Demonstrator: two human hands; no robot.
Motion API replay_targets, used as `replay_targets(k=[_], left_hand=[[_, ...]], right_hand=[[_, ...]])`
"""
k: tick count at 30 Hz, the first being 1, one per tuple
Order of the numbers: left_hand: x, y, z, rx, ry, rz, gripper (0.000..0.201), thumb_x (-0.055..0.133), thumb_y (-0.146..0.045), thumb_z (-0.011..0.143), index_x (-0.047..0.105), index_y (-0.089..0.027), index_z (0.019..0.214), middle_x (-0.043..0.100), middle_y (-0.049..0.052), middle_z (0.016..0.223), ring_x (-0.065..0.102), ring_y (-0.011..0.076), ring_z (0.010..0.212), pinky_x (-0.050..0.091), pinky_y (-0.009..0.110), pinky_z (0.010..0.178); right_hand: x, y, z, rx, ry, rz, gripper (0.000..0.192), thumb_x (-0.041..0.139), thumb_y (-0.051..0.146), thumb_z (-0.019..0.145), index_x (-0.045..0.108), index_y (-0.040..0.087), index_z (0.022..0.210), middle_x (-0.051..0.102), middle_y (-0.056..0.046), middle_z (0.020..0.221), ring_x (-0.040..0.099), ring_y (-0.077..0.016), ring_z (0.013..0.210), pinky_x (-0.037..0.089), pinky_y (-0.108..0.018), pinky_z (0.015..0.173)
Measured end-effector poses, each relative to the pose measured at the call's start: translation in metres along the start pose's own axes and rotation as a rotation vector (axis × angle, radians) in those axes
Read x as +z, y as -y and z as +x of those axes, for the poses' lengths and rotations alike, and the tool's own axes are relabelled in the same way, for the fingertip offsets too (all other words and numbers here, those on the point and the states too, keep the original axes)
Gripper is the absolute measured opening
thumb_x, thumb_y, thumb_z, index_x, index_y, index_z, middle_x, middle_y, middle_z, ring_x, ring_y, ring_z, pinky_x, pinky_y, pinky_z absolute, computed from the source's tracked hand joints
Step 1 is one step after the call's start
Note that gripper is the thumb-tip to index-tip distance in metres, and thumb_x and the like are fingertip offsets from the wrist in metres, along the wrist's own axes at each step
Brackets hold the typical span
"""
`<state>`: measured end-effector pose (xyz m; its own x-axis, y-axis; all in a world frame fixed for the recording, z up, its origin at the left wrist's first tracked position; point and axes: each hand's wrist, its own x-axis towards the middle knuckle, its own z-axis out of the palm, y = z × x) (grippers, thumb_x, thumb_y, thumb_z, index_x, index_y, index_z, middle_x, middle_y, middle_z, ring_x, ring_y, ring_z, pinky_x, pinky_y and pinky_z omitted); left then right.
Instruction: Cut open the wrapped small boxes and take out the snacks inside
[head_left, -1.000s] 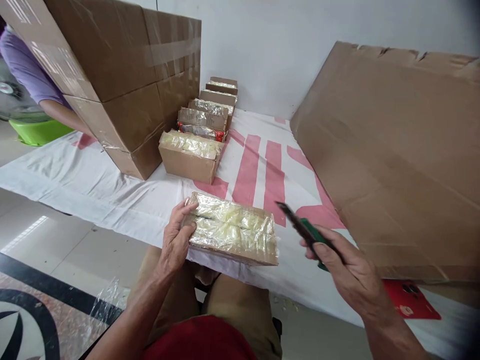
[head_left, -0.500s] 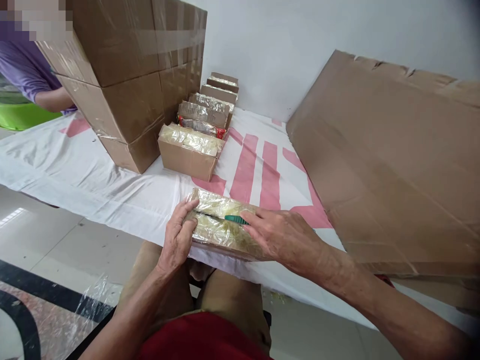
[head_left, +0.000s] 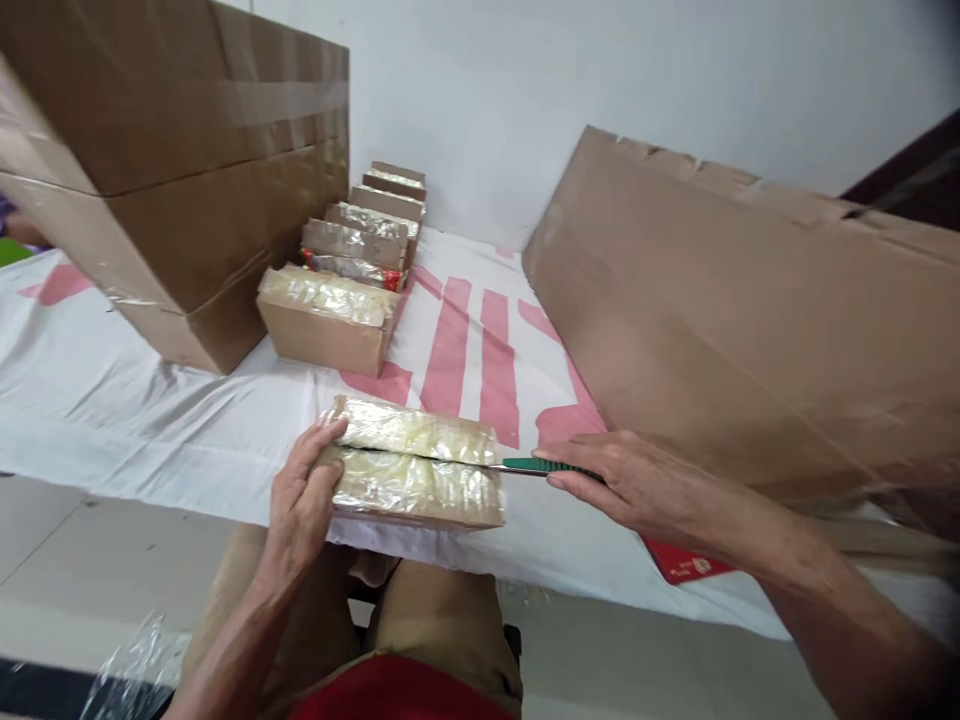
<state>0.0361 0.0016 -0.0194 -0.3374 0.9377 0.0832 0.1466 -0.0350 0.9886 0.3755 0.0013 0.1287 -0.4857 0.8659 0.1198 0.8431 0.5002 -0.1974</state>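
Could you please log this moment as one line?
left hand: steadies plastic-wrapped cardboard box | right hand: holds green-handled knife at wrap's right end

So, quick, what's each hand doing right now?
Left hand: open, pressed against the end of the taped box.
Right hand: closed on the green-handled knife, blade at the box's seam.
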Motion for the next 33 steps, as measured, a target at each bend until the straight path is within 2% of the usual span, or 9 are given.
replay_targets(k=[3, 8, 10, 13, 16, 19, 23, 27, 33], left_hand=[[-0.002, 0.0, 0.004, -0.009, 0.016, 0.011, 0.042, 0.061, -0.028, 0.076, 0.081, -0.024, 0.114, 0.07, 0.002, 0.14, 0.051, 0.0337, 0.146, 0.033, 0.051, 0.13], [-0.001, -0.012, 0.005, 0.006, 0.033, 0.056, 0.051, 0.062, -0.027, 0.077, 0.075, -0.024, 0.127, 0.065, 0.004, 0.148, 0.051, 0.0347, 0.145, 0.032, 0.052, 0.129], [-0.004, -0.018, 0.002, -0.022, 0.02, 0.071, 0.066, 0.065, -0.03, 0.081, 0.061, -0.025, 0.146, 0.059, 0.007, 0.155, 0.052, 0.0356, 0.144, 0.035, 0.055, 0.127], [-0.014, -0.027, -0.003, -0.03, 0.011, 0.116, 0.076, 0.069, -0.042, 0.086, 0.048, -0.025, 0.157, 0.055, 0.011, 0.159, 0.052, 0.0355, 0.144, 0.041, 0.053, 0.123], [-0.026, -0.032, -0.01, -0.049, 0.066, 0.169, 0.067, 0.07, -0.053, 0.086, 0.061, -0.021, 0.144, 0.067, 0.013, 0.144, 0.059, 0.0367, 0.137, 0.044, 0.053, 0.119], [-0.031, -0.031, -0.014, -0.107, 0.094, 0.159, 0.063, 0.076, -0.058, 0.08, 0.07, -0.02, 0.13, 0.074, 0.013, 0.13, 0.065, 0.0387, 0.128, 0.043, 0.059, 0.118], [-0.029, -0.028, -0.013, -0.051, 0.014, -0.03, 0.045, 0.086, -0.047, 0.075, 0.072, -0.023, 0.111, 0.067, 0.01, 0.146, 0.06, 0.0361, 0.136, 0.04, 0.058, 0.122], [-0.037, -0.028, -0.014, -0.022, 0.128, -0.287, 0.03, 0.092, -0.035, 0.071, 0.067, -0.022, 0.082, 0.069, 0.005, 0.144, 0.058, 0.0325, 0.141, 0.049, 0.048, 0.117], [-0.062, -0.016, -0.021, 0.091, 0.201, -0.259, 0.024, 0.09, -0.037, 0.077, 0.07, -0.024, 0.078, 0.06, 0.0, 0.154, 0.061, 0.03, 0.137, 0.051, 0.045, 0.117]], right_hand=[[-0.008, -0.008, -0.027, 0.078, 0.196, 0.141, 0.036, 0.048, 0.045, 0.107, 0.08, 0.033, 0.119, 0.081, 0.001, 0.09, 0.072, -0.0194, 0.072, 0.053, -0.03, 0.063], [0.006, -0.033, -0.068, 0.355, -0.115, 0.399, 0.049, 0.053, 0.06, 0.102, 0.079, 0.025, 0.124, 0.077, -0.003, 0.081, 0.067, -0.0192, 0.065, 0.054, -0.031, 0.059], [0.032, -0.046, -0.077, 0.437, -0.227, 0.382, 0.051, 0.05, 0.058, 0.103, 0.076, 0.023, 0.129, 0.078, -0.004, 0.087, 0.069, -0.0203, 0.07, 0.056, -0.032, 0.063], [0.095, -0.059, -0.082, 0.424, -0.23, 0.169, 0.044, 0.049, 0.046, 0.103, 0.073, 0.023, 0.132, 0.078, -0.01, 0.119, 0.073, -0.0276, 0.103, 0.058, -0.038, 0.085], [0.159, -0.065, -0.088, 0.405, -0.169, -0.081, 0.044, 0.046, 0.036, 0.103, 0.071, 0.019, 0.134, 0.077, -0.014, 0.108, 0.071, -0.0303, 0.097, 0.056, -0.043, 0.085], [0.192, -0.067, -0.097, 0.377, -0.202, -0.186, 0.044, 0.046, 0.035, 0.104, 0.07, 0.016, 0.135, 0.075, -0.016, 0.107, 0.07, -0.0318, 0.098, 0.053, -0.045, 0.085], [0.188, -0.062, -0.104, 0.366, -0.37, -0.108, 0.042, 0.045, 0.043, 0.106, 0.073, 0.019, 0.127, 0.073, -0.016, 0.124, 0.068, -0.0334, 0.113, 0.052, -0.047, 0.09], [0.162, -0.046, -0.099, 0.404, -0.503, 0.1, 0.033, 0.05, 0.038, 0.105, 0.076, 0.022, 0.117, 0.076, -0.013, 0.119, 0.071, -0.0301, 0.113, 0.056, -0.045, 0.092], [0.133, -0.017, -0.08, 0.362, -0.629, 0.317, 0.021, 0.057, 0.025, 0.102, 0.077, 0.021, 0.105, 0.079, -0.009, 0.106, 0.075, -0.025, 0.101, 0.059, -0.04, 0.088]])
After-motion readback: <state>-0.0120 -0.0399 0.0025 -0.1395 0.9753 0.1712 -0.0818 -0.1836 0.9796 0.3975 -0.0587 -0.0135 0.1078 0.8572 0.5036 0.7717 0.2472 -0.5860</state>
